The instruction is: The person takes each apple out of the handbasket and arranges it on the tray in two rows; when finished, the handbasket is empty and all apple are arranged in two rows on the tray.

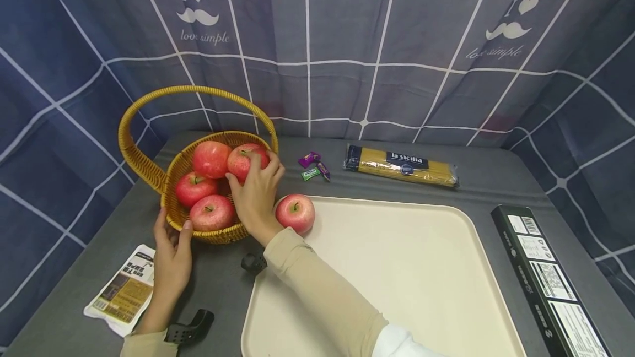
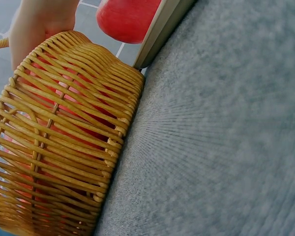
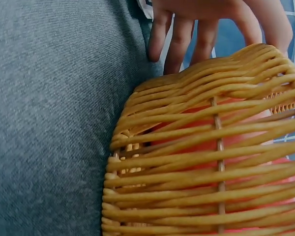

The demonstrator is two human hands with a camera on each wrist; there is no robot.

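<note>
A woven yellow basket (image 1: 218,236) with a hoop handle stands on the grey table and holds several red apples. My right hand (image 1: 255,194) reaches into it, fingers curled over the apple at the back right (image 1: 242,160). My left hand (image 1: 171,258) holds the basket's near-left rim, thumb on top and fingers against the outer wall. Those fingers (image 3: 179,34) show beside the basket (image 3: 211,162) in the right wrist view. Another red apple (image 1: 295,212) lies on the cream tray (image 1: 407,280) at its far-left corner. It also shows (image 2: 125,19) beyond the basket (image 2: 64,137).
A spaghetti pack (image 1: 401,165) and small wrapped sweets (image 1: 313,166) lie behind the tray. A long black box (image 1: 550,280) sits along the right edge. A printed packet (image 1: 121,291) lies at the front left, with black clips (image 1: 254,262) near the tray. A blue checked curtain hangs behind.
</note>
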